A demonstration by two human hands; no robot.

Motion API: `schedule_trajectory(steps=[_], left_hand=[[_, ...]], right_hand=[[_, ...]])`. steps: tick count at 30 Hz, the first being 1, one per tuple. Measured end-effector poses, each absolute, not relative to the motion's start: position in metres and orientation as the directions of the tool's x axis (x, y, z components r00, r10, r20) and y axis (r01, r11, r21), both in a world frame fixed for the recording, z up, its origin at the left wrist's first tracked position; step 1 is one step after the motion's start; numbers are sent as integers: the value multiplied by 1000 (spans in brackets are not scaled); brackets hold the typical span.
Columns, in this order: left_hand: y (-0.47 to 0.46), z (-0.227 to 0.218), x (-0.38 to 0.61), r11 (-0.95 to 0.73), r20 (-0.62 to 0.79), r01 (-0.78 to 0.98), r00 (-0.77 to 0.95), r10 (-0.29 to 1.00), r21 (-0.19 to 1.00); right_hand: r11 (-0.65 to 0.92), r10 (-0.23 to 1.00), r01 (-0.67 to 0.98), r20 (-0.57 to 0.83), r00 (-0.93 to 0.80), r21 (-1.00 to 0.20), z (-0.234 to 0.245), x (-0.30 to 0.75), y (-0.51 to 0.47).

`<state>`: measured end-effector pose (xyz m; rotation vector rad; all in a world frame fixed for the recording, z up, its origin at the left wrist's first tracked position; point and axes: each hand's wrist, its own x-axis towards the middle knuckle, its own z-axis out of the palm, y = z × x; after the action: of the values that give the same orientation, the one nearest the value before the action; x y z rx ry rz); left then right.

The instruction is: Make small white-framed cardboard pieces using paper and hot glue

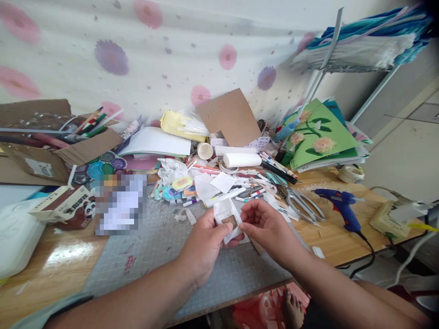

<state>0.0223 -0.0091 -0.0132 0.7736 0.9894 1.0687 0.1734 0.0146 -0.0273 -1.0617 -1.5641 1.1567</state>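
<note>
Here are both hands meeting over the front half of the grey mat (147,269), the folded paper (223,209) held up between them with a brown piece (233,220) showing inside. The left hand (205,240) has it clamped, thumb pressed on the front, fingers behind; the right hand (262,225) pinches the right edge, thumb and fingertips together. And just beyond, what a crowd! A heap of pens, scraps and loose paper sprawls over the back of the mat, a white roll (242,159) lying across it, and brown card (229,116) leaning up behind next to a yellow bag (180,125). Over to the right, scissors (302,205) lie at the heap's edge, then a blue glue gun (343,203) on bare wood, its black cord dropping over the table's edge near a power strip (389,219). Green card (317,132) with flowers tops the stack behind, a tape roll (351,173) beside it. Out left, a carton (68,208) stands before a packed box (30,162) and a paint palette (96,170), while a pixelated patch (121,208) hides whatever lies beside the carton.
</note>
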Motion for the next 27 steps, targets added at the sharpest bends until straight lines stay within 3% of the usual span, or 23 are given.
schedule_trajectory(steps=[10, 14, 16, 20, 27], left_hand=[[-4, -11, 17, 403, -331, -278, 271, 904, 872], [0, -7, 8, 385, -229, -320, 431, 873, 866], [2, -6, 6, 343, -172, -332, 450, 876, 879], [2, -7, 6, 161, -65, -341, 274, 959, 926], [-2, -11, 7, -149, 167, -132, 135, 977, 980]], right_hand=[[60, 967, 106, 32, -253, -993, -13, 177, 9], [-29, 979, -74, -13, -206, -997, -14, 183, 12], [-54, 985, -198, -20, -171, -979, -13, 186, 14], [-73, 994, -362, -38, -102, -929, -9, 187, 13], [-84, 996, -456, -72, -43, -886, -7, 186, 10]])
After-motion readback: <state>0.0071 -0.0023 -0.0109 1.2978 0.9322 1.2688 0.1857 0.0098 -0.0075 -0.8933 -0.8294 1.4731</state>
